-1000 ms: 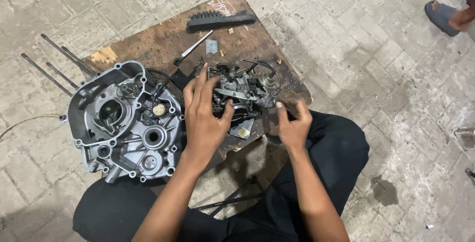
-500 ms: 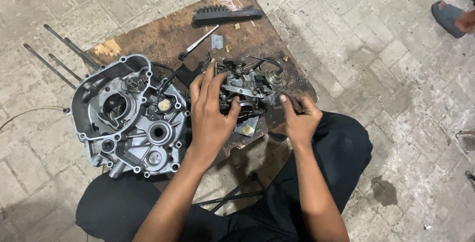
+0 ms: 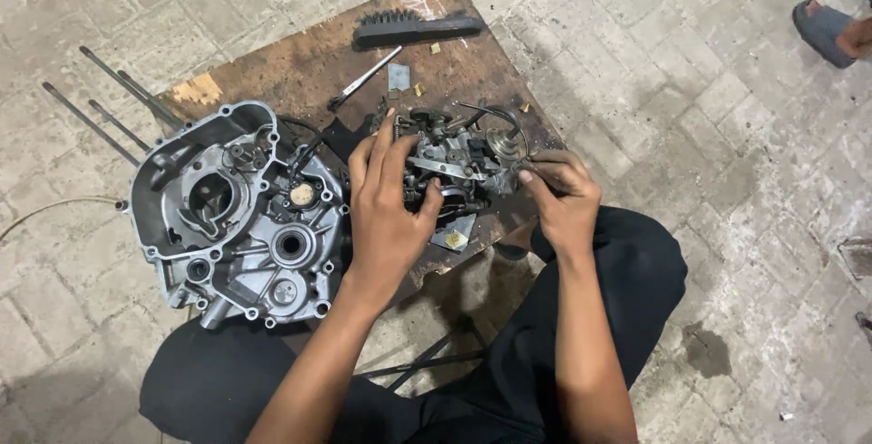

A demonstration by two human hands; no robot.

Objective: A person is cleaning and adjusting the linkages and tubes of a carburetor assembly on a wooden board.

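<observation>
A small grimy metal carburettor sits on a worn wooden board. My left hand grips its left side, thumb underneath and fingers spread over the top. My right hand pinches a small part at the carburettor's right end, by a round cap and a thin black hose. A grey engine crankcase half lies on the board just left of my left hand.
A black brush, a screwdriver and small brass bits lie at the board's far side. Long metal studs stick out behind the crankcase. Another person's sandalled foot is at the top right on the paved floor.
My right hand has moved up from the board's near edge to the carburettor's right end. My left hand stays on the carburettor.
</observation>
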